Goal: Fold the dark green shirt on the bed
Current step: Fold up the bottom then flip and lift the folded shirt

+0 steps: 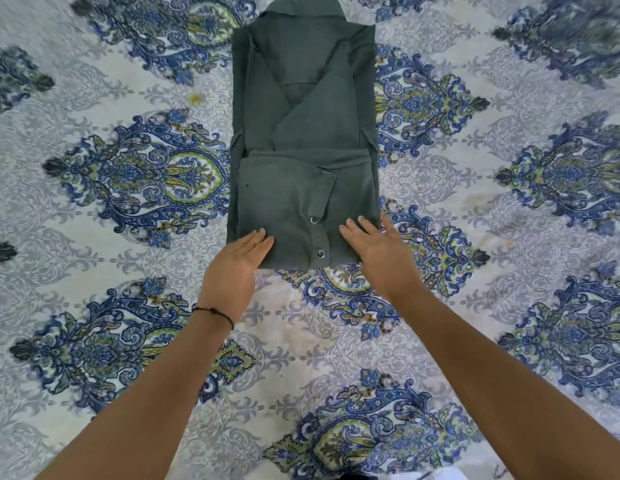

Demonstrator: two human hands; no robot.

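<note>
The dark green shirt (303,133) lies in the middle of the bed as a narrow upright rectangle, sleeves crossed over its back and collar at the far end. Its near part is doubled up over the body, showing a placket with two metal snaps. My left hand (237,263) lies flat, fingers together, on the shirt's near left corner. My right hand (377,254) hovers flat at the near right corner, fingers slightly apart. Neither hand grips the cloth.
The bed is covered by a white sheet (509,254) printed with blue and green ornamental medallions, spreading on all sides of the shirt. A thin black cord (215,311) circles my left wrist.
</note>
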